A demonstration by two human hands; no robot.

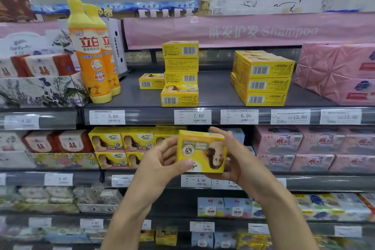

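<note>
My right hand (240,161) keeps most of its fingers hidden behind the yellow box (203,148), and the thumb of my left hand (160,160) covers its lower corner. The box's print is too blurred to read. The pink packs (343,73) run off the right edge, and the lowest price tags (202,226) are blurred.

Lighting: bright, even store light from above, with soft shadow pooled beneath each shelf board and pale glare laid along the plastic price strip (264,117). Focus: the yellow box (200,151) at near centre is rendered fairly sharp, while the lower shelves (60,215) and both side edges are smeared by blur. Distortion: shelf lines are bowed toward the borders by the wide lens.
</note>
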